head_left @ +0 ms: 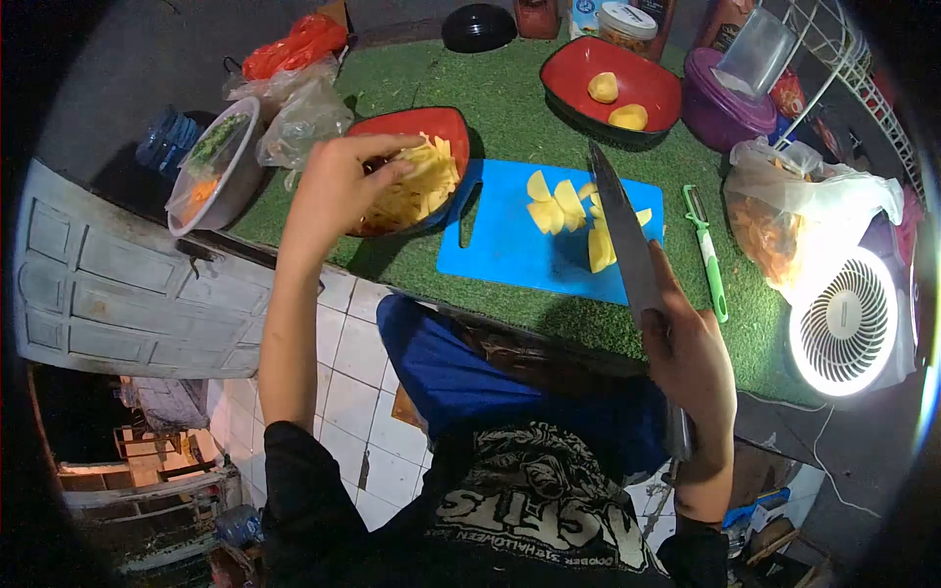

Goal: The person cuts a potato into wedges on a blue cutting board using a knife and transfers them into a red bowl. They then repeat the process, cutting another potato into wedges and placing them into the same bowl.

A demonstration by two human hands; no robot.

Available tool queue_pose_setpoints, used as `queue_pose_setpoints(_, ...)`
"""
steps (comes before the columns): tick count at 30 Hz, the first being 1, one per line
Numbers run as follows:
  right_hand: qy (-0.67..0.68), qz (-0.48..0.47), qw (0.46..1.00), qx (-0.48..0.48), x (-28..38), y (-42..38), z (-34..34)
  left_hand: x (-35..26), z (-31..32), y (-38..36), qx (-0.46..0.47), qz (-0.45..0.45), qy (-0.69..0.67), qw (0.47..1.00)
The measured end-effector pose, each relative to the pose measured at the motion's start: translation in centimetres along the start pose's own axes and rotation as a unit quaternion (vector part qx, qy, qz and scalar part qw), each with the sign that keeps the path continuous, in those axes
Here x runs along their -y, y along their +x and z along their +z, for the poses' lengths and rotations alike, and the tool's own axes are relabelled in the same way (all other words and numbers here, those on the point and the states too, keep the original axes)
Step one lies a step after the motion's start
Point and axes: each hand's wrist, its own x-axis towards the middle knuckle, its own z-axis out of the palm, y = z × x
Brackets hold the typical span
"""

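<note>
My right hand (686, 343) is closed round the handle of a large knife (625, 225), its blade pointing up over the right part of a blue cutting board (500, 265). Cut potato pieces (564, 208) lie on the board beside and under the blade. Over a red and black bowl (431, 122) at the board's left is my left hand (353, 176), thumb and forefinger apart, close above the cut potato (433, 176) in the bowl. Some fingertips are hidden, and no piece is clearly held.
A second red bowl (642, 83) holds two peeled potatoes. A green-handled peeler (708, 255) lies right of the board. Further right are a plastic bag (774, 220) and a lit fan (845, 318). A vegetable bowl (235, 176) and bags (309, 122) stand at left.
</note>
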Motion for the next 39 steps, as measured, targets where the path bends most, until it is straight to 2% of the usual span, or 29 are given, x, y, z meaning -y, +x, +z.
queue_pose_setpoints(2, 0.0, 0.007, 1.0, 0.004, 0.3, -0.1, -0.1, 1.0, -0.1, 0.3, 0.015, -0.032, 0.011, 0.999)
queue_pose_setpoints(5, 0.005, 0.01, 1.0, 0.008, 0.3, -0.3, -0.2, 2.3, -0.4, 0.4, 0.007, -0.008, -0.003, 1.0)
queue_pose_setpoints(8, 0.009, 0.001, 1.0, 0.004, -0.1, -0.4, -0.2, 3.6, -0.5, 0.5, 0.028, 0.023, 0.042, 0.998)
queue_pose_setpoints(11, 0.007, -0.002, 1.0, 0.0, 0.0, -0.5, -0.2, 4.0, -0.2, 0.7, -0.019, 0.011, 0.062, 0.998)
queue_pose_setpoints(13, 0.007, 0.004, 1.0, -0.001, -0.2, -0.6, -0.1, 3.9, 0.2, 1.0, -0.091, 0.019, 0.101, 0.991)
queue_pose_setpoints(14, 0.002, -0.02, 1.0, -0.013, -0.6, -0.6, 0.2, 3.7, 0.5, 1.1, -0.089, 0.022, 0.099, 0.991)
queue_pose_setpoints(16, -0.006, -0.038, 0.999, -0.027, -0.7, -0.8, 0.1, 2.2, 1.3, 1.0, -0.145, 0.073, 0.103, 0.981)
queue_pose_setpoints(17, -0.008, -0.025, 0.999, -0.019, -0.4, -0.9, -0.1, 0.9, 1.8, 0.9, -0.144, 0.077, 0.099, 0.982)
queue_pose_setpoints(20, -0.001, -0.002, 1.0, -0.008, -0.1, -0.8, -0.2, -4.1, 5.0, -0.8, -0.111, 0.163, -0.046, 0.979)
queue_pose_setpoints(21, 0.008, 0.004, 1.0, -0.005, -0.1, -0.8, -0.2, -5.8, 5.9, -1.6, -0.046, 0.115, -0.068, 0.99)
queue_pose_setpoints(22, 0.008, 0.005, 1.0, -0.006, -0.2, -0.8, 0.0, -6.6, 7.5, -2.1, -0.034, 0.127, -0.053, 0.99)
queue_pose_setpoints(23, 0.009, -0.011, 1.0, -0.015, -0.5, -0.8, 0.2, -7.2, 9.0, -2.8, 0.003, 0.099, -0.025, 0.995)
queue_pose_setpoints(24, 0.008, -0.028, 0.999, -0.024, -0.6, -0.9, 0.3, -7.7, 10.4, -3.1, -0.036, 0.129, 0.006, 0.991)
queue_pose_setpoints(26, -0.001, -0.025, 0.999, -0.02, -0.8, -1.1, 0.1, -8.1, 12.4, -2.8, -0.076, 0.141, -0.028, 0.987)
queue_pose_setpoints(33, 0.001, -0.013, 1.0, -0.011, -0.5, -1.4, 0.0, -6.3, 13.7, -2.0, -0.024, 0.107, -0.051, 0.993)
queue_pose_setpoints(35, 0.004, -0.013, 1.0, -0.004, -0.5, -1.3, 0.1, -6.6, 13.1, -2.4, -0.034, 0.129, -0.01, 0.991)
queue_pose_setpoints(39, 0.011, -0.034, 0.999, 0.004, -0.4, -0.6, 0.6, -6.2, 12.6, -2.0, -0.03, 0.156, -0.022, 0.987)
